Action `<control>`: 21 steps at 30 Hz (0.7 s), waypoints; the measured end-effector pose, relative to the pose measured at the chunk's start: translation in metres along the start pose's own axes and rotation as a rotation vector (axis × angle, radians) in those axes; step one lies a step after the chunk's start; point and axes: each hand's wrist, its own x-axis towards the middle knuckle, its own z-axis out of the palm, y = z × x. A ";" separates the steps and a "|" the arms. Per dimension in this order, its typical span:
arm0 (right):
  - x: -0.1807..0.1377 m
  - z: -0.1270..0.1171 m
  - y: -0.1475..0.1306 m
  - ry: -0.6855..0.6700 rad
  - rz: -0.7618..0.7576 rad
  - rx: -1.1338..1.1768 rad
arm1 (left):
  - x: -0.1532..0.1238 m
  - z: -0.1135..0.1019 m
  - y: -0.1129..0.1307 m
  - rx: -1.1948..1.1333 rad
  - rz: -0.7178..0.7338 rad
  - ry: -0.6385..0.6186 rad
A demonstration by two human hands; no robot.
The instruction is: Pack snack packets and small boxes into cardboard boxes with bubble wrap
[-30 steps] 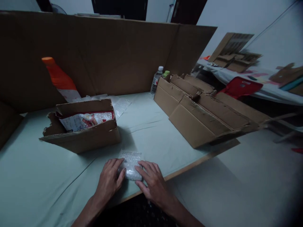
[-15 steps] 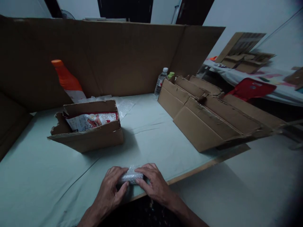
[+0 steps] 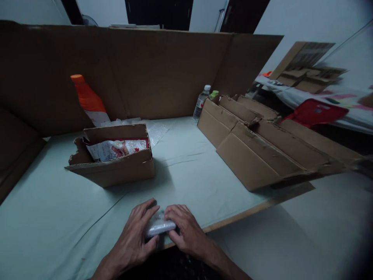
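Note:
A small bundle rolled in bubble wrap (image 3: 159, 226) rests at the near edge of the cloth-covered table (image 3: 189, 182). My left hand (image 3: 134, 229) holds its left end, thumb on the near side and fingers over the far side. At the other end, my right hand (image 3: 186, 231) grips it with fingers curled over the top and the thumb in front. What the wrap encloses is hidden. Beyond my hands stands an open cardboard box (image 3: 128, 171) with a white printed packet (image 3: 116, 149) in it.
An orange bottle (image 3: 87, 97) leans behind the box, near loose bubble wrap (image 3: 157, 130). Several cardboard boxes (image 3: 250, 155) line the right side, with a clear water bottle (image 3: 201, 102) at their far end. A tall cardboard panel (image 3: 169, 74) closes the back. A red chair (image 3: 317, 111) is farther right.
The bundle has tilted, its left end now nearer to me. My left hand's fingers have lifted and spread a little, while the right has curled more. The view has shifted slightly.

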 end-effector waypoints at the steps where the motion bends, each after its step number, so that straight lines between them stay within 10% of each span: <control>1: 0.000 -0.001 -0.001 -0.015 0.003 0.005 | 0.000 -0.002 -0.001 -0.008 0.017 -0.009; 21: 0.026 -0.036 -0.030 0.042 -0.178 -0.104 | 0.028 0.008 0.022 -0.425 -0.211 -0.019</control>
